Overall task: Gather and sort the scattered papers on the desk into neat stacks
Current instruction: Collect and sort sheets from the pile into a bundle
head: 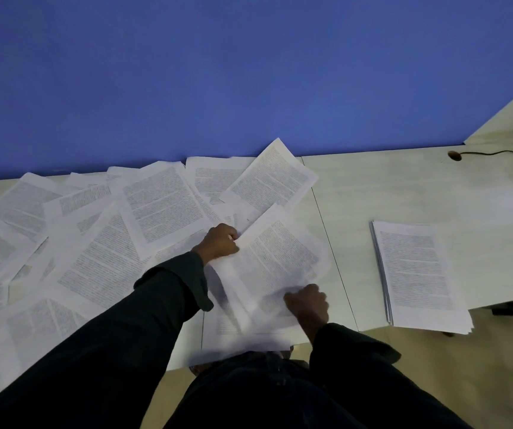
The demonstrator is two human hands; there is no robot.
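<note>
Pale desk (372,187) ran under a blue wall (218,72) as I watched the feed, and the sheet (276,261) being handled lay near its front edge, just left of the seam between two desk panels. It was blurred in my view, so I could not tell whether it was one page or several. I saw the left hand (219,243) at the sheet's upper left edge, fingers curled and pinching the paper, the dark sleeve (143,320) reaching forward across the desk. The right hand (307,305) gripped the sheet's lower right part, knuckles up, its fingers also curled onto the paper.

Left of the sheet, and behind it, the scattered papers (88,243) overlapped at many angles, covering that half of the desk up to the wall. Well apart on the right sat a squared stack (419,274), its near end hanging slightly over the desk's front edge. Farther back on the right I saw a black cable (496,152) running into a hole in the desktop, where a second desk met this one at an angle. Tan floor (465,382) showed below the front edge.
</note>
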